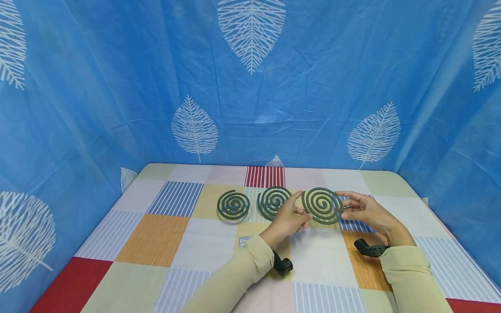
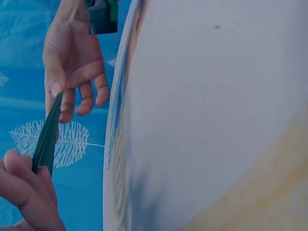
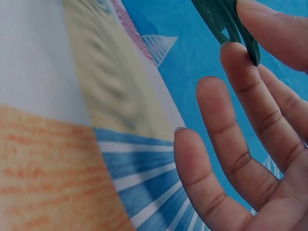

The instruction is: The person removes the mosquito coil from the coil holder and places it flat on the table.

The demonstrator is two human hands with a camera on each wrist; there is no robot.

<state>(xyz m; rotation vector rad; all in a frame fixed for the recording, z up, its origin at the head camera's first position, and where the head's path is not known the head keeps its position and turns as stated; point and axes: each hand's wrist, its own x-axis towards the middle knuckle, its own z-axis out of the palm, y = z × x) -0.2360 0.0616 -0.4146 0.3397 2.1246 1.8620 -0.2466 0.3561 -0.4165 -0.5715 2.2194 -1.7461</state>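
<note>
While the left hand is pinching one edge of a green mosquito coil, the right hand is gripping the opposite edge, and the coil is hanging tilted above the patchwork tablecloth. Just beside it, a middle coil is resting partly hidden behind the left hand, with a left-end coil sitting farther left. Near the left sleeve, a small blue-lined print is showing, too small to read. Black wrist cameras are jutting out by both cuffs. The tablecloth is spreading well leftward, its far edge running along a blue leaf-print curtain.
</note>
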